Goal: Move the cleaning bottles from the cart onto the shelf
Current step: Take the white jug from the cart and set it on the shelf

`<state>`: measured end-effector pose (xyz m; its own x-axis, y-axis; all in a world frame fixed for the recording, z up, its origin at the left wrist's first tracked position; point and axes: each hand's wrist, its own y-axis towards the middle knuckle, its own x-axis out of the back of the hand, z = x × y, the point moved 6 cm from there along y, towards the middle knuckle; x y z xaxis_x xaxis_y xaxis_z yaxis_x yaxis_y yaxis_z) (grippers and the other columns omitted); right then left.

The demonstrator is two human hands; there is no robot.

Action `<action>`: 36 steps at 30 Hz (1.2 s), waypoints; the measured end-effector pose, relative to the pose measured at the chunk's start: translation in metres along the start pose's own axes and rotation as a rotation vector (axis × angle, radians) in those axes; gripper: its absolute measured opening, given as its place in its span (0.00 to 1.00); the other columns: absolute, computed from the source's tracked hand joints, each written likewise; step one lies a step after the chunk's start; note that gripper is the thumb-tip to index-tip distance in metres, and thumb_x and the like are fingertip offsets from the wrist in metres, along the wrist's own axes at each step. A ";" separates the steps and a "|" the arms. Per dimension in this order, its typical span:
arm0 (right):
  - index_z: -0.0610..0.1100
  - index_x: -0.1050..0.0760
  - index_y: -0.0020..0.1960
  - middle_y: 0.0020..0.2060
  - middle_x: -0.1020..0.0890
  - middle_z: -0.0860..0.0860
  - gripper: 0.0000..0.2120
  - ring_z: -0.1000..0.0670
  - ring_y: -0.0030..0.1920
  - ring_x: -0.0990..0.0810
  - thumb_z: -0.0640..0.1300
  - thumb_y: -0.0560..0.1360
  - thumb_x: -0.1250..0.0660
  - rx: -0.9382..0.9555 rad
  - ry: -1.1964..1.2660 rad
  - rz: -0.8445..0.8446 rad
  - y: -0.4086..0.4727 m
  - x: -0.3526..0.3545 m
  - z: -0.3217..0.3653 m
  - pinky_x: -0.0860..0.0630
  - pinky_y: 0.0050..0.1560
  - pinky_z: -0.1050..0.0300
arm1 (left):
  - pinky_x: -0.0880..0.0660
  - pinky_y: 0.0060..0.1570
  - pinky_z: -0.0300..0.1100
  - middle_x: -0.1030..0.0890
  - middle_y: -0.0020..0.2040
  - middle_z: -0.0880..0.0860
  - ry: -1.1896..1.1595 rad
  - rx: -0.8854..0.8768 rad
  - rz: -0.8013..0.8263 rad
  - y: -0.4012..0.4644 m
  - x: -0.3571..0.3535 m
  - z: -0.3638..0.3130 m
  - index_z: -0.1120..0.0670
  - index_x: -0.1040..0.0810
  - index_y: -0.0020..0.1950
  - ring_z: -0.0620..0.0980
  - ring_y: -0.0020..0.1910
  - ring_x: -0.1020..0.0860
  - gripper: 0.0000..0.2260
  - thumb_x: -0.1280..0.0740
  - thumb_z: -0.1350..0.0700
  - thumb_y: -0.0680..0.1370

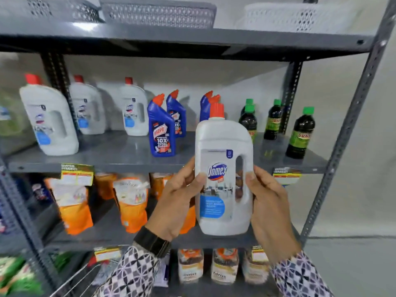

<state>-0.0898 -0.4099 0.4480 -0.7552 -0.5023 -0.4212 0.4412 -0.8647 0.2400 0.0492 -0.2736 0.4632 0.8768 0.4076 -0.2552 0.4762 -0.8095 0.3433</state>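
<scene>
Hands: left hand (179, 197) and right hand (269, 199) each grasped a side of the bottle.
Bottle: white plastic red-capped Domex bottle (222, 179), upright between them, before the grey metal shelf (120, 151).

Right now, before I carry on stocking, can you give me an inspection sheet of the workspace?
Surface: grey middle shelf, bare patches between the rows.
Job's things: white Domex bottle held upright in front of the shelf; three like it already standing at left.
Clutter: blue Harpic bottles, dark green-capped bottles, orange pouches below.
Hands: left hand and right hand both grip the Domex bottle.
Cables: nothing seen.
Surroundings: baskets on top, wire cart bottom left.
</scene>
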 end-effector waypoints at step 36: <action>0.62 0.26 0.64 0.58 0.13 0.57 0.31 0.56 0.59 0.14 0.42 0.66 0.21 0.062 -0.484 0.529 0.109 -0.373 -0.196 0.16 0.60 0.48 | 0.28 0.75 0.53 0.23 0.75 0.47 0.580 0.034 -0.246 0.086 0.382 -0.098 0.45 0.38 0.82 0.48 0.75 0.25 0.34 0.34 0.69 0.81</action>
<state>0.3352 -0.3162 0.4599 -0.5845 -0.7872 0.1969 0.7899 -0.4964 0.3601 0.4314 -0.1459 0.4836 0.6397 0.7388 0.2121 0.6746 -0.6719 0.3057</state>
